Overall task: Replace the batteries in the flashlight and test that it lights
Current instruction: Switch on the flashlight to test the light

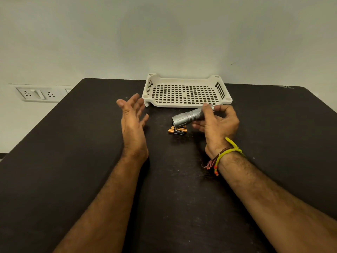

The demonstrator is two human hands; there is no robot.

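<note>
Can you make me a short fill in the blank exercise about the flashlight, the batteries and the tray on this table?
1. The silver flashlight is held in the ____ hand.
2. The left hand is open and holds ____.
3. The batteries lie on the dark table, just below the flashlight's ____ end.
4. The white tray at the back of the table has ____ in it.

Missing words: right; nothing; wide front; nothing
</note>
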